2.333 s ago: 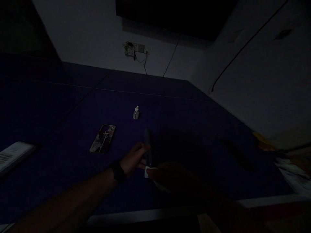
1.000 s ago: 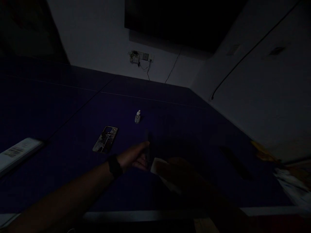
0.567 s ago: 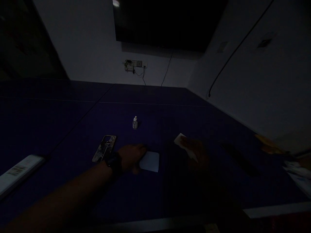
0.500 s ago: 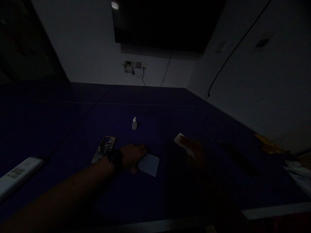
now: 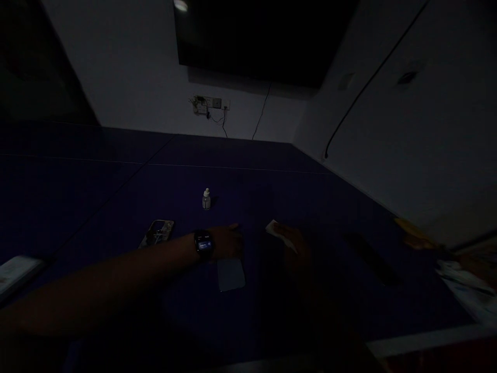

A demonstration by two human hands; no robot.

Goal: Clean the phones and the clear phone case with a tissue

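In the dim light my left hand (image 5: 227, 242), a lit smartwatch (image 5: 203, 243) on its wrist, is closed over the far end of a flat, round-cornered phone (image 5: 231, 275). The phone's near part shows pale grey; its far end is hidden under the hand. To the right, my right hand (image 5: 297, 247) pinches a folded white wipe (image 5: 278, 233) above the blue table. A small dropper-type bottle (image 5: 206, 200) with a white cap stands upright beyond my left hand. Left of the watch lies a patterned phone case (image 5: 157, 232), partly covered by my forearm.
A long white box (image 5: 18, 273) lies at the left. On the right are a dark flat strip (image 5: 373, 258), a yellow packet (image 5: 413, 234) and crumpled white material (image 5: 466, 285). A wall screen (image 5: 264, 41) hangs behind the blue table (image 5: 248, 181).
My left hand has turned, and the phone has swung with it. The watch face now shows lit. The whole view has shifted a little; the wipe stays in my right hand.
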